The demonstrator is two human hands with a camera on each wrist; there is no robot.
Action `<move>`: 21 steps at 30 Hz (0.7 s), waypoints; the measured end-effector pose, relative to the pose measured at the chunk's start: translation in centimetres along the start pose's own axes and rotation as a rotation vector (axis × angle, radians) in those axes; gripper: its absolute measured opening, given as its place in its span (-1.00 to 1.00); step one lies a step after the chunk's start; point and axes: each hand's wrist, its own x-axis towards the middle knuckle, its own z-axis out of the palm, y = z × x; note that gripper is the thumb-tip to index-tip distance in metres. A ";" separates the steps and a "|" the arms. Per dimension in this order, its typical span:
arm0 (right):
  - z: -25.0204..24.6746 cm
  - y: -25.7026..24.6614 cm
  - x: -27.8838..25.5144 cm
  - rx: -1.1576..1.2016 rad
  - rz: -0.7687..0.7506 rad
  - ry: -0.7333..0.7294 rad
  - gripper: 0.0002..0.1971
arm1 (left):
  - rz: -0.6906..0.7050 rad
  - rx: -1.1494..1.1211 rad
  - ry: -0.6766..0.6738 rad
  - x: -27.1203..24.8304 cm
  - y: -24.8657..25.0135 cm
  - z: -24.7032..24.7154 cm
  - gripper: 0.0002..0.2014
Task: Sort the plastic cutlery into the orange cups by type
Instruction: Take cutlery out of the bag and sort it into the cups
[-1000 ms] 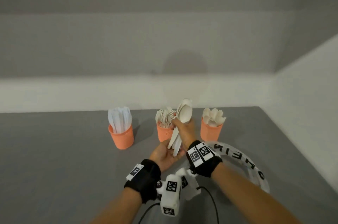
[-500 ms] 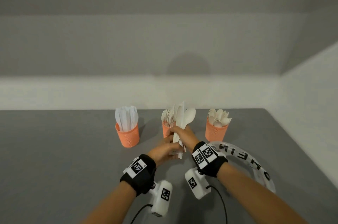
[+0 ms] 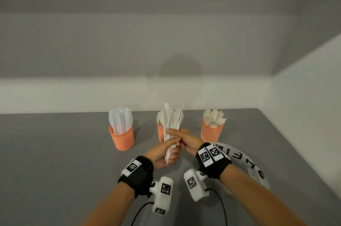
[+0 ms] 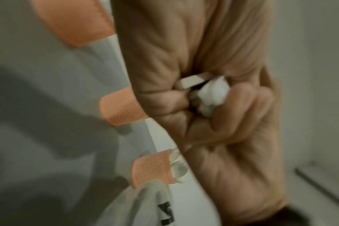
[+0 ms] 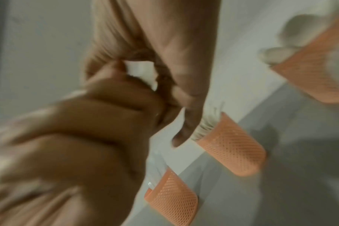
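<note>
Three orange mesh cups stand in a row on the grey table. The left cup (image 3: 122, 138) holds white knives, the middle cup (image 3: 160, 134) forks, the right cup (image 3: 211, 132) spoons. A bundle of white plastic cutlery (image 3: 167, 120) stands upright in front of the middle cup. My left hand (image 3: 169, 154) grips its handles low down. My right hand (image 3: 177, 133) pinches it just above, with one finger across the front. The handle ends (image 4: 203, 90) poke out between curled fingers in the left wrist view, and the handle ends (image 5: 141, 71) show likewise in the right wrist view.
A clear plastic bag with black lettering (image 3: 245, 159) lies on the table under my right forearm. A white wall runs behind the cups, and another closes the table's right side. Cables trail from the wrist cameras toward the front edge.
The bundle has swung from tilted to upright. My left hand went from an open palm under the handles to a grip round them. Both hands stayed before the middle cup.
</note>
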 end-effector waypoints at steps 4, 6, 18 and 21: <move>-0.5 -0.2 -0.9 0.062 0.226 -0.232 -0.78 | -0.081 -0.014 -0.035 -0.1 -0.5 0.4 -0.65; -0.5 0.2 -0.5 0.003 0.249 -0.229 -0.80 | -0.086 0.011 0.024 0.0 -0.8 0.6 -0.64; -3.2 1.1 0.4 0.045 0.173 0.063 -0.82 | 0.309 0.448 0.391 0.3 3.6 -2.5 -0.93; -2.8 1.4 0.4 0.029 0.182 0.029 -0.85 | 0.439 0.485 0.456 1.3 5.0 -1.8 -0.94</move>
